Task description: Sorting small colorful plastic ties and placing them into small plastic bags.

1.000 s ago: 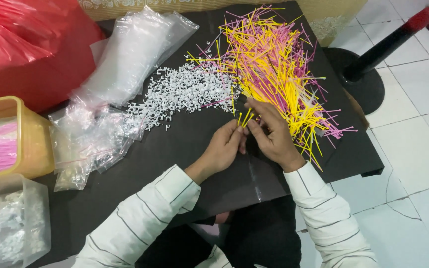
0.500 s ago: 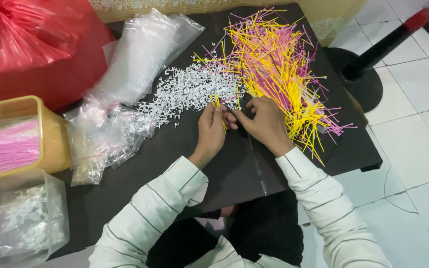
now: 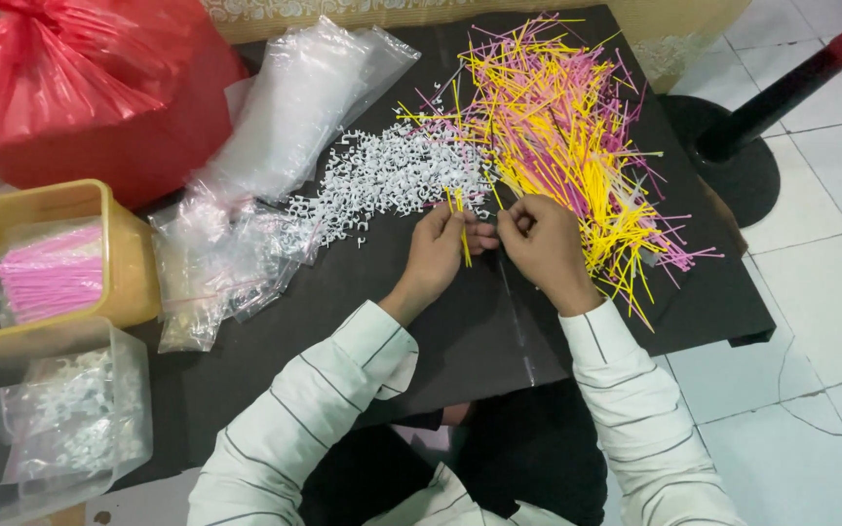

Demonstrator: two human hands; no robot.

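Yellow sticks point(image 3: 461, 222), a thin bunch of perhaps two or three, pinched upright in the left hand point(image 3: 438, 255) over the middle of the black table point(image 3: 343, 282); exact count too fine to tell. Left fingers curled shut around the bunch, thumb pressed against it, lower ends poking out below the fist. Right hand point(image 3: 539, 244) just beside, fingers bent inward and nearly together, fingertips close to the left thumb; whether anything sits between them cannot be told. Both wrists in white sleeves with thin dark stripes.

Behind the hands, one big loose heap of yellow and pink sticks point(image 3: 562, 136), far too many to count, fanned over the far right part of the table and touching the right hand's knuckles. Left of that, one pile of small white clips point(image 3: 382, 180), also uncountable, spread right up to the left fingertips. Several clear plastic bags point(image 3: 275, 146) crumpled on the table's left side, at least three, overlapping.

Off the table's left edge: one yellow tub point(image 3: 133, 258) holding a bag of pink sticks, one clear tub point(image 3: 129, 409) holding a bag of white clips, one red bag point(image 3: 90, 88) tied at the top. One dark round stand base point(image 3: 733, 166) on the tiled floor at right.
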